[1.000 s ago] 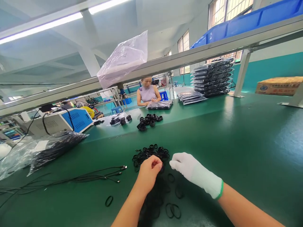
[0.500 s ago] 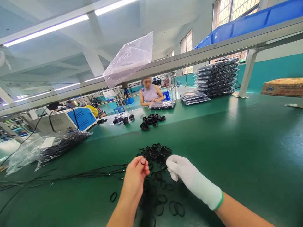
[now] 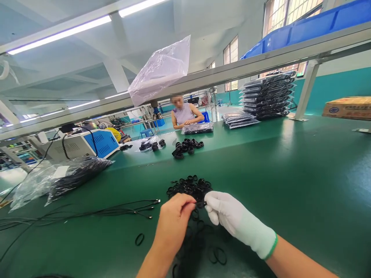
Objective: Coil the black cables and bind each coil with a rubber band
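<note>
My bare left hand (image 3: 174, 220) and my right hand (image 3: 234, 220), in a white glove with a green cuff, meet over a pile of small black rubber bands (image 3: 189, 186) on the green table (image 3: 290, 185). Both pinch a small black band (image 3: 200, 203) between their fingertips. More loose black bands (image 3: 216, 255) lie scattered beneath my wrists, and a single band (image 3: 139, 239) rests to the left.
Thin black cables (image 3: 116, 211) run leftward. A clear bag of black cables (image 3: 72, 175) and a blue-and-white machine (image 3: 87, 144) stand at left. Coiled cable bundles (image 3: 187, 148) lie farther back, where another person (image 3: 185, 114) works. Stacked bagged goods (image 3: 266, 94) and a cardboard box (image 3: 348, 107) sit at right.
My left hand moved right and closed its fingers against my gloved right hand, which shifted slightly down; both now pinch one band between them.
</note>
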Demonstrator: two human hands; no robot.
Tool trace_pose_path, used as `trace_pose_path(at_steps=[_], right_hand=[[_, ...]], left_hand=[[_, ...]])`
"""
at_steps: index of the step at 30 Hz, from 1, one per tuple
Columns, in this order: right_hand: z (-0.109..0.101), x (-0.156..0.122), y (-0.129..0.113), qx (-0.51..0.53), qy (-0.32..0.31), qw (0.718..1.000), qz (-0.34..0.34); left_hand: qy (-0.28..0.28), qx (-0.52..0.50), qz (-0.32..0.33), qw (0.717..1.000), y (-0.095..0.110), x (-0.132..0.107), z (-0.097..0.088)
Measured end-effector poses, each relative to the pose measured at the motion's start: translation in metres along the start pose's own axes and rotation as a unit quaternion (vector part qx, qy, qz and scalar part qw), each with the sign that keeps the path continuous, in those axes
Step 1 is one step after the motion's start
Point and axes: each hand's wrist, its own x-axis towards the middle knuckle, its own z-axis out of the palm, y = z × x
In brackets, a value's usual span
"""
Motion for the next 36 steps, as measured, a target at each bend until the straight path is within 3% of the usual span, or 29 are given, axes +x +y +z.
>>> trace_pose_path(at_steps=[2,3,6,8,11,14,16,20,24,27,32,36], right_hand=[[-0.005,0.002,-0.004,-0.022,0.036,0.999,-0.008],[-0.007,0.002,-0.006,-0.04,0.052,0.998,-0.009],[-0.01,0.002,-0.01,-0.116,0.077,0.99,0.006],[-0.009,0.0,-0.008,-0.171,0.073,0.982,0.02],[-0.006,-0.001,-0.002,-0.236,0.069,0.969,0.026],[-0.007,0.0,0.002,-0.275,0.087,0.957,0.023],[-0.009,0.0,0.004,-0.29,0.096,0.952,0.026],[-0.006,-0.001,0.006,-0.29,0.109,0.95,0.029],[0.006,-0.001,0.011,-0.236,0.103,0.966,-0.017],[0.012,0.001,0.015,-0.179,0.094,0.979,-0.033],[0.001,0.003,0.012,-0.186,0.14,0.972,-0.026],[-0.006,0.002,0.012,-0.264,0.159,0.951,-0.027]], left_hand=[[0.046,0.013,-0.038,0.998,-0.008,0.002,-0.015],[0.037,0.031,-0.059,0.997,-0.012,0.003,-0.023],[-0.116,0.144,-0.103,0.977,-0.019,0.003,-0.038],[-0.179,0.221,-0.12,0.951,-0.02,0.006,-0.032],[-0.13,0.264,-0.15,0.944,-0.021,0.017,-0.007],[-0.086,0.234,-0.17,0.953,-0.025,0.03,0.018],[-0.077,0.189,-0.179,0.962,-0.028,0.035,0.025],[-0.109,0.027,-0.19,0.975,-0.026,0.03,0.016],[-0.157,-0.128,-0.199,0.959,-0.015,0.013,0.012],[-0.149,-0.176,-0.206,0.951,-0.009,0.005,0.016],[-0.076,-0.134,-0.2,0.968,-0.015,0.004,-0.006],[-0.094,0.017,-0.195,0.976,-0.026,0.003,-0.024]])
